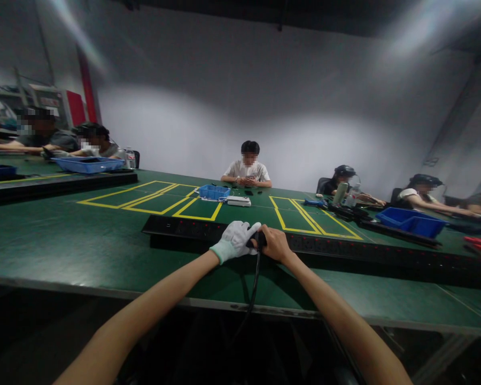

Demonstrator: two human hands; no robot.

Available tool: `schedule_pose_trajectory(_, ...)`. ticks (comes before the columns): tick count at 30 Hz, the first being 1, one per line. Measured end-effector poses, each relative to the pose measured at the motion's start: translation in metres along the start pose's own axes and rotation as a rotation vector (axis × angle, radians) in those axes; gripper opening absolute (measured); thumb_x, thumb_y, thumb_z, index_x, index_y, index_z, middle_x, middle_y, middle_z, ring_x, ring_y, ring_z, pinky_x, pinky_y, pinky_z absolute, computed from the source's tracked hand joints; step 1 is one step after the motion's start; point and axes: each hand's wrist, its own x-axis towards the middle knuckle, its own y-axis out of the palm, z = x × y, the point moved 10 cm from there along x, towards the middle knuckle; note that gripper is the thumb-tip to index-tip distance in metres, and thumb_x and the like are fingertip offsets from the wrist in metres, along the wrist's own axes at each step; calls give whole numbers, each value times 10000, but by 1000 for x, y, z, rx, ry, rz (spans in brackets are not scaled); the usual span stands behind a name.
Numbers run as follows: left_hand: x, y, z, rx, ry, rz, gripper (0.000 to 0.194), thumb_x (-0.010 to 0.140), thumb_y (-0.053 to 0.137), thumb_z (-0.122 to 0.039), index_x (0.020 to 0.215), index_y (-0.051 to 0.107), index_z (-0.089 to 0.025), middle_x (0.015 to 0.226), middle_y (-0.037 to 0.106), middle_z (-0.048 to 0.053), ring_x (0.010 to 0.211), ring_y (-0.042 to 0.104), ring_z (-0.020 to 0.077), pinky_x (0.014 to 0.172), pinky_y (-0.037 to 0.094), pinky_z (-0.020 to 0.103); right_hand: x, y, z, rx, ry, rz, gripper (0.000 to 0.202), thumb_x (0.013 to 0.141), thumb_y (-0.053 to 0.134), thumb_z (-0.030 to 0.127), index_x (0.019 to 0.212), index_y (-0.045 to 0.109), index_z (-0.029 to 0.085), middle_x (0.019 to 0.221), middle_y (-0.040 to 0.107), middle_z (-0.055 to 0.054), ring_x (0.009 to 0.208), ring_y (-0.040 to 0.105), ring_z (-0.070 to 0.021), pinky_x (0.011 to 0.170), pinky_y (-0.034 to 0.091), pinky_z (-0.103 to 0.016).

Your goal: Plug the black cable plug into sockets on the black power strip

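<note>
A long black socket strip (328,251) lies across the green table (104,256) in front of me. My left hand (235,240), in a white glove, is closed at a black plug (257,240) over the strip. Bare and also closed, my right hand (276,243) grips the same plug from the right. From the plug a black cable (255,283) hangs down over the table's front edge. The fingers hide most of the plug, and whether it sits in a socket cannot be made out.
Beyond the strip are yellow tape outlines, a small blue basket (214,192) and a white power strip (238,201). Blue trays (88,164) (411,222) stand left and right. A person (247,170) sits opposite; several others sit at both sides.
</note>
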Motion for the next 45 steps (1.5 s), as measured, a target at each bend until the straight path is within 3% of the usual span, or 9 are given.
schedule_pose_trajectory(7, 1, 3, 0, 6, -2, 9, 853, 711, 520, -676, 1391, 291, -215, 1042, 550, 112, 907, 518, 265, 794, 347, 384, -4, -10, -4, 128, 77, -94, 284, 827, 527, 463, 913, 505, 193, 736, 631, -42, 664, 594, -167, 621, 381, -244)
schedule_pose_trajectory(11, 2, 4, 4, 5, -31, 12, 859, 707, 465, -734, 1386, 301, -234, 1048, 555, 109, 910, 518, 264, 792, 339, 379, -11, -22, -29, 226, 249, -246, 231, 903, 394, 421, 970, 431, 203, 660, 582, 11, 538, 543, -127, 544, 370, -226)
schedule_pose_trajectory(17, 5, 6, 6, 2, -48, 22, 873, 671, 465, -775, 1335, 378, -216, 985, 569, 103, 871, 530, 257, 761, 347, 369, -16, -37, -65, 330, 414, -409, 257, 900, 392, 460, 957, 404, 209, 651, 565, 18, 514, 522, -121, 511, 378, -227)
schedule_pose_trajectory(21, 5, 4, 13, -11, -73, 18, 844, 601, 490, -820, 1161, 513, -189, 954, 575, 97, 860, 538, 261, 770, 360, 377, -17, -37, -77, 355, 444, -403, 295, 881, 422, 496, 918, 457, 205, 641, 574, 17, 512, 532, -126, 506, 379, -230)
schedule_pose_trajectory(26, -5, 2, 33, -32, -82, 13, 840, 562, 506, -836, 1082, 556, -178, 935, 590, 102, 853, 556, 266, 773, 375, 378, -15, -35, -81, 323, 407, -346, 339, 857, 461, 532, 887, 502, 196, 691, 602, -3, 576, 559, -136, 552, 397, -242)
schedule_pose_trajectory(32, -11, 2, 51, -50, -93, 5, 856, 544, 494, -851, 1055, 570, -169, 908, 603, 102, 820, 577, 263, 760, 391, 372, -6, -31, -67, 240, 317, -273, 325, 869, 458, 514, 892, 497, 192, 699, 592, -13, 614, 544, -145, 593, 391, -257)
schedule_pose_trajectory(40, -12, -4, 48, -45, -83, -23, 773, 580, 479, -837, 991, 563, -188, 890, 604, 87, 795, 586, 247, 729, 397, 355, 22, -1, 5, 100, 51, -34, 303, 841, 530, 507, 898, 529, 209, 822, 630, -37, 778, 572, -176, 810, 371, -313)
schedule_pose_trajectory(45, -10, 1, 48, -27, -79, -20, 732, 592, 503, -810, 948, 553, -172, 865, 600, 94, 788, 586, 253, 722, 394, 359, 39, 2, 15, -11, 4, 51, 353, 846, 503, 544, 900, 529, 197, 769, 620, -52, 764, 568, -201, 853, 320, -355)
